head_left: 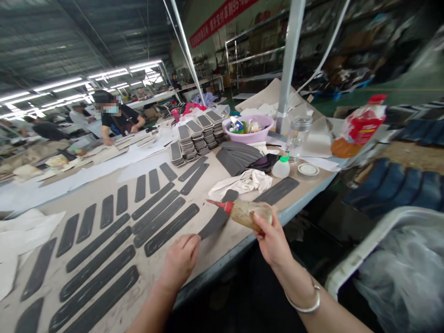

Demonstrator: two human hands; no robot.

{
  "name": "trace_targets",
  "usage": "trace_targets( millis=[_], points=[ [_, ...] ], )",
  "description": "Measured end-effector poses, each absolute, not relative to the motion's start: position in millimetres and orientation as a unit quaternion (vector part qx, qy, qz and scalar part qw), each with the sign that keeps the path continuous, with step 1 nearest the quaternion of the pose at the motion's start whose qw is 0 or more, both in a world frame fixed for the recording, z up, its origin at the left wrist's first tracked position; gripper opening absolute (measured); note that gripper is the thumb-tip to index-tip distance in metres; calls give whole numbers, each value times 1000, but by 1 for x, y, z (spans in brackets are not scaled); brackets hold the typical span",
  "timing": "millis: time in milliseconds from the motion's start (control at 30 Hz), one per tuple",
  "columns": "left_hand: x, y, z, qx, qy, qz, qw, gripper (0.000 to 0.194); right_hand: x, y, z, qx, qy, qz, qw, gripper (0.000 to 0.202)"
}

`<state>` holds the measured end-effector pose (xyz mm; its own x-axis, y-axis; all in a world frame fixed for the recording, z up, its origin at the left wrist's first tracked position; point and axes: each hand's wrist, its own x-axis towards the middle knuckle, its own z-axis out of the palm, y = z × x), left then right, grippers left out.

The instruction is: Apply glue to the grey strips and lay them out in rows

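Note:
My right hand (274, 236) is wrapped round a squeeze bottle (244, 215) of cloudy yellowish liquid, with a red nozzle pointing left. Below the nozzle lies a long dark grey strip (217, 223), its near end at the fingertips of my left hand (183, 256). Those fingers are closed together on the strip's end. To the left, several similar dark strips (171, 229) lie in rows on the table (166, 268), with shiny streaks along their edges. Another dark strip (279, 189) rests behind the bottle.
Stacks of dark, light-edged pieces (197, 136) stand at the back near a purple basin (249, 134). A white cloth (241, 182), a small green-capped bottle (281, 167), a clear jar (298, 136) and a red-labelled jug (362, 125) are on the right. Across the table works another person (118, 118).

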<state>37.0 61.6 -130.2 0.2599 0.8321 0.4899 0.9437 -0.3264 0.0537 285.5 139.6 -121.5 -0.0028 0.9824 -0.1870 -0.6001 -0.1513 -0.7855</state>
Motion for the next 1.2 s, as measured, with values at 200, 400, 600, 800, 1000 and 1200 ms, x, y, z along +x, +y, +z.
trace_targets(
  millis=[200,400,600,800,1000,1200],
  points=[
    [-16,-46,-148,-755,-624,-177,90,18,270,114,-126,-358,-475,615,518,51],
    [-21,-61,-158,-733,-644,-211,54,19,247,89,-133,-314,-725,409,457,45],
    [-16,-55,-155,-737,-630,-241,32,19,225,79,-135,-257,-791,350,431,45],
    [-17,-56,-157,-735,-633,-240,36,20,214,71,-134,-247,-819,361,371,42],
    [-17,-55,-158,-738,-625,-250,35,17,221,82,-136,-328,-802,328,377,41],
    [-17,-54,-158,-746,-616,-249,46,16,235,113,-140,-420,-772,250,406,39]
  ],
)
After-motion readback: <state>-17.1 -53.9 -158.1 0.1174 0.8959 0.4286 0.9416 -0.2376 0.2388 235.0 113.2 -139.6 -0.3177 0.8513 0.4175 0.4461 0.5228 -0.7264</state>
